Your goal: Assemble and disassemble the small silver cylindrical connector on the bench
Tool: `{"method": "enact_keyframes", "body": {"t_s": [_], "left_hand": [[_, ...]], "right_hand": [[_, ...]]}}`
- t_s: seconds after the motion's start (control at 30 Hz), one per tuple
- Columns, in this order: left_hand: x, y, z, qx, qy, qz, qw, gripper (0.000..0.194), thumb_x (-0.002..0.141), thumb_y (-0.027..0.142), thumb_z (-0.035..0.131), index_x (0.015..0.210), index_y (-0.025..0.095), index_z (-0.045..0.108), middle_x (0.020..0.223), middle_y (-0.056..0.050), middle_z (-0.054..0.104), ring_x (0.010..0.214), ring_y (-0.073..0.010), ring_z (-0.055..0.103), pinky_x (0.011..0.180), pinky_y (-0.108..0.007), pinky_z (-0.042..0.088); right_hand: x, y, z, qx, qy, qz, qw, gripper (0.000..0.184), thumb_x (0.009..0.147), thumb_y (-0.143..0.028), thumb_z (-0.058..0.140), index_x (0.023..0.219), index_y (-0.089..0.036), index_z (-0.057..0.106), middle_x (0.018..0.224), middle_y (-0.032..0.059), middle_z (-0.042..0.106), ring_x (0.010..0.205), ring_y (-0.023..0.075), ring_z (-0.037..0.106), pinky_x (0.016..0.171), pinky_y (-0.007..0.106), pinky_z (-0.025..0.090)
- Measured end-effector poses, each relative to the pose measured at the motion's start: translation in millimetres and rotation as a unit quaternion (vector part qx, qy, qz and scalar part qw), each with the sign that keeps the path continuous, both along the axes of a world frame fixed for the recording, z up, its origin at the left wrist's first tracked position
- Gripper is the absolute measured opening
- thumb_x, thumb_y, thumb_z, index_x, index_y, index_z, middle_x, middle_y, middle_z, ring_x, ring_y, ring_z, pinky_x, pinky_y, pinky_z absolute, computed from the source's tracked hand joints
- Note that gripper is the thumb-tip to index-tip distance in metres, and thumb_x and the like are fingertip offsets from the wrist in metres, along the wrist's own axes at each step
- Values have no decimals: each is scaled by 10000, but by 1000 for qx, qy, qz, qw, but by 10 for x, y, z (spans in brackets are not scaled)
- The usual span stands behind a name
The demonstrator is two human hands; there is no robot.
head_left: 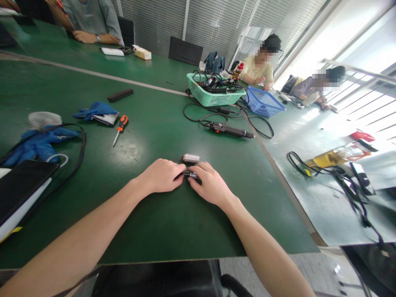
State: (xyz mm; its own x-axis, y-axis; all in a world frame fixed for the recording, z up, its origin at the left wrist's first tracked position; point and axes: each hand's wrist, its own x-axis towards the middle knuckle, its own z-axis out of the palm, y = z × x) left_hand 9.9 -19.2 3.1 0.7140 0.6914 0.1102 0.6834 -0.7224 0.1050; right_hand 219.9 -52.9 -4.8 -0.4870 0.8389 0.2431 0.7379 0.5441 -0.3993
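Observation:
My left hand [165,175] and my right hand [210,181] meet close together over the green table [148,231]. Between them is a small metal cylindrical part [192,175], dark at its left end and shiny grey toward the right. The fingers of my right hand close round its right end. My left fingers pinch at its left end, where the grip is partly hidden. Just beyond my fingertips a short silver cylinder [191,158] lies on its side, apart from both hands.
An orange-handled screwdriver [121,126], blue gloves [95,111] and a dark bar [120,95] lie to the left. A corded electric screwdriver [232,130] rests ahead, before a green basket [213,98] of tools and a blue basket [262,103]. Other people sit around the table.

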Motion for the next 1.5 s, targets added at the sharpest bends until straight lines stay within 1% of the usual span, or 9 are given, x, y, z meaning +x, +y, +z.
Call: {"method": "enact_keyframes", "body": {"t_s": [0.4,0.63,0.9,1.37,1.5], "left_hand": [[-3,-3,-8,-1,-7,-5,1000,172,920,318,449,863,220,578,816,-17,719,705,-199,660,589,-306,382],[-1,10,-15,2,-1,-6,1000,175,923,326,443,870,222,573,820,-16,720,729,-212,675,597,-313,386],[-13,7,-32,2,-14,-9,1000,182,921,325,453,862,219,589,819,-18,718,714,-199,663,601,-305,397],[-3,3,3,-18,-9,-5,1000,229,930,346,442,889,215,625,821,-33,720,727,-196,668,625,-299,429],[12,2,4,-20,-7,5,1000,275,949,377,420,897,211,632,827,-44,721,739,-208,673,653,-307,446]], "right_hand": [[-2,-5,-2,2,1,1,1000,250,920,-245,572,1164,-211,620,1104,85,645,1059,245,567,942,400,508],[1,-1,-3,2,-1,0,1000,260,924,-254,567,1174,-212,621,1112,88,646,1064,250,570,947,410,507],[5,2,-1,1,3,3,1000,260,922,-246,571,1175,-211,620,1111,86,648,1069,246,569,948,403,503],[3,1,13,-6,8,7,1000,258,920,-233,571,1174,-227,616,1109,85,646,1073,250,568,946,415,501],[5,-10,33,-7,0,13,1000,274,933,-237,556,1204,-228,593,1128,88,636,1086,253,560,957,416,495]]}}
